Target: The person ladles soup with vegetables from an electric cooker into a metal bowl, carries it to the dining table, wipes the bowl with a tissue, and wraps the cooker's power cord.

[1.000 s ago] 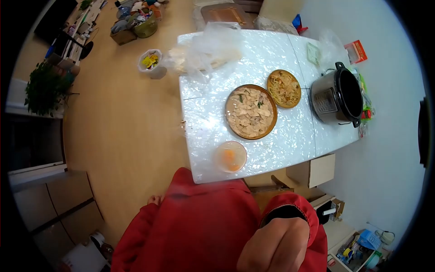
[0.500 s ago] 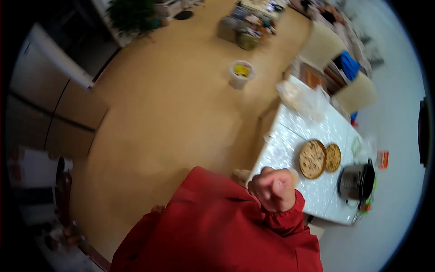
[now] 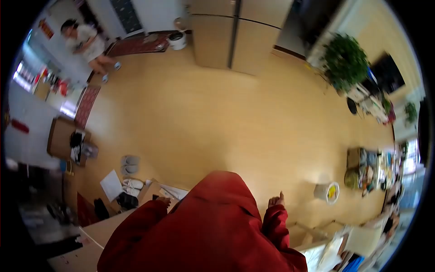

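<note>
My left hand [image 3: 166,200] is at the end of the red sleeve, low in the view, close to a cardboard box [image 3: 149,192]. Its fingers look loosely apart, and I see nothing held in them. My right hand [image 3: 277,201] hangs over the floor on the other side of my red jacket [image 3: 222,213]. One digit points up and the others bend loosely; the hand is bare. A white bin [image 3: 326,192] with something yellow inside stands to its right, apart from it.
A person [image 3: 88,43] stands at the far left by a doorway. Grey slippers [image 3: 129,165] and white shoes [image 3: 132,184] lie left. A fridge [image 3: 213,43] and a leafy plant [image 3: 345,61] stand ahead. At lower right are a pale chair [image 3: 362,240] and a table edge [image 3: 312,256].
My view has swung left, away from the table with the round pans and cooker. My right hand, raised before the table earlier, is now lower at my side. My left hand now shows.
</note>
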### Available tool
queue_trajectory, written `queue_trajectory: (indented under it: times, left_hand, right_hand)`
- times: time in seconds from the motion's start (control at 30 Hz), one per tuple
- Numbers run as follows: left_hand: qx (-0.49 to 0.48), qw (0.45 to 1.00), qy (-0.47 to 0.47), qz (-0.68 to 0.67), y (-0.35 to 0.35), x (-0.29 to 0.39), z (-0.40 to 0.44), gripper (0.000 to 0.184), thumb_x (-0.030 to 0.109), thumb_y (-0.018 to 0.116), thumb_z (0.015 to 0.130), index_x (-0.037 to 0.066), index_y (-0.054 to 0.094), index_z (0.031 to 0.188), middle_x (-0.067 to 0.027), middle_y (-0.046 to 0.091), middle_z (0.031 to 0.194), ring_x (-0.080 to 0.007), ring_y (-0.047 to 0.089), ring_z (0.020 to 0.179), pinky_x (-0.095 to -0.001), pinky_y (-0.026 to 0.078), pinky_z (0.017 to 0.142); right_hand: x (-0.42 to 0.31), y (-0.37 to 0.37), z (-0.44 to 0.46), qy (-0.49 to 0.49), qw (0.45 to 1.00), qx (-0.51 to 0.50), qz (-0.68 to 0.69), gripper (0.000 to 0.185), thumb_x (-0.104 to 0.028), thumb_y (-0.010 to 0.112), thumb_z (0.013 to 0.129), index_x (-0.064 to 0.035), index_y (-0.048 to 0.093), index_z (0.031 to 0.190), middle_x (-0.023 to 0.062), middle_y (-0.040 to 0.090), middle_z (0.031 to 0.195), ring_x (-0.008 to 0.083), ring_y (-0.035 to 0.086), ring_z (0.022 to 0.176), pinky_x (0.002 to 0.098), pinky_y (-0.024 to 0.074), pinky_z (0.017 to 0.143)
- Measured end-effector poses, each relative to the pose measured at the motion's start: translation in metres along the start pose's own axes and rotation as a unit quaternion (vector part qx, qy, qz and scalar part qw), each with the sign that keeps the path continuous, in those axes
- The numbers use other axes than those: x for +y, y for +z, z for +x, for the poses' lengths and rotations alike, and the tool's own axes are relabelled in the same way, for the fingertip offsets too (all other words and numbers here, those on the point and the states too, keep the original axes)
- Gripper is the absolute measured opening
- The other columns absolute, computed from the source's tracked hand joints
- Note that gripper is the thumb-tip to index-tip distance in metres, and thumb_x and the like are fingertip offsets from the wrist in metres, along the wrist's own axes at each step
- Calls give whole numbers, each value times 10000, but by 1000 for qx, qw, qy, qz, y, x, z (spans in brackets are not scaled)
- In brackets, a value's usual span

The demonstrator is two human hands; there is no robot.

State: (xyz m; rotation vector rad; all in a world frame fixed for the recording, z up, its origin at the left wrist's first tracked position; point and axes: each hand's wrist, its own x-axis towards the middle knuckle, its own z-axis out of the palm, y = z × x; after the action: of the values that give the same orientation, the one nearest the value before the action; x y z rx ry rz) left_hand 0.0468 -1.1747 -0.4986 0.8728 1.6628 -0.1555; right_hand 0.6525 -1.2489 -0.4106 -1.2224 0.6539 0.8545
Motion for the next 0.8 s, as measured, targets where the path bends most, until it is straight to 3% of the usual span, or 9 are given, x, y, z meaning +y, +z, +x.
queue_trajectory:
  times: [0.1, 0.17, 0.27, 0.43, 0.6, 0.67, 0.73, 0.77, 0.8]
  left_hand:
    - [63, 980, -96, -159, 0, -31, 16, 419, 381, 615, 895, -28, 695, 946, -126, 691, 820, -204, 633, 665, -344, 523, 612]
    - [83, 975, -98, -184, -13, -24, 17, 417, 384, 615, 895, -23, 706, 920, -116, 687, 789, -203, 627, 643, -341, 519, 604]
    - [99, 970, -86, -203, -50, 11, 41, 381, 381, 624, 884, 15, 720, 848, -92, 672, 712, -188, 612, 601, -330, 503, 569]
    - [148, 979, -67, -124, -137, 73, 102, 409, 449, 637, 838, 57, 728, 764, -90, 669, 674, -185, 627, 604, -362, 516, 602]
    - [156, 986, 3, -65, -227, 156, 129, 407, 427, 602, 905, 32, 696, 879, -107, 670, 776, -197, 614, 712, -381, 497, 664]
    - [176, 981, -14, -77, -245, 174, 141, 430, 464, 596, 899, 47, 699, 925, -125, 691, 848, -220, 635, 791, -385, 501, 711]
    - [198, 968, -18, -150, -251, 181, 137, 400, 485, 606, 830, 111, 733, 896, -140, 696, 817, -297, 658, 803, -421, 510, 774]
    - [203, 960, -25, -190, -252, 183, 140, 399, 483, 607, 830, 111, 732, 900, -140, 696, 818, -299, 658, 806, -423, 509, 775]
    - [203, 956, -42, -205, -250, 178, 142, 397, 481, 608, 830, 110, 730, 904, -140, 697, 820, -300, 659, 809, -425, 509, 776]
  right_hand:
    - [17, -31, 68, 50, 981, 0, -186, 556, -575, 403, 954, -173, 383, 570, -4, 346, 463, 156, 268, 351, 309, 239, 335]
    - [23, -36, 117, 48, 937, 167, -302, 626, -663, 334, 929, -146, 426, 590, 15, 389, 459, 193, 335, 361, 349, 306, 347]
    - [20, -4, 131, 9, 865, 283, -415, 565, -644, 355, 930, -119, 457, 747, 42, 452, 607, 211, 406, 497, 374, 353, 451]
    - [35, 134, 171, -46, 790, 309, -528, 557, -613, 391, 930, -75, 509, 1009, 86, 559, 853, 241, 523, 724, 414, 432, 624]
    - [104, 368, 239, -141, 712, 154, -671, 662, -582, 427, 931, -30, 561, 1272, 131, 665, 1100, 271, 641, 951, 454, 511, 797]
    - [140, 518, 195, -156, 579, 12, -800, 599, -510, 471, 952, 46, 635, 1102, 147, 698, 923, 304, 658, 836, 428, 520, 733]
    - [196, 631, 164, -255, 551, -132, -783, 596, -489, 436, 979, 62, 655, 912, 162, 686, 789, 283, 646, 730, 420, 502, 652]
    - [219, 697, 135, -256, 436, -144, -850, 616, -498, 427, 980, 36, 627, 747, 162, 643, 669, 274, 622, 649, 434, 476, 606]
    - [249, 739, 145, -327, 401, -195, -833, 639, -493, 417, 987, 31, 553, 648, 165, 572, 576, 282, 579, 576, 437, 451, 581]
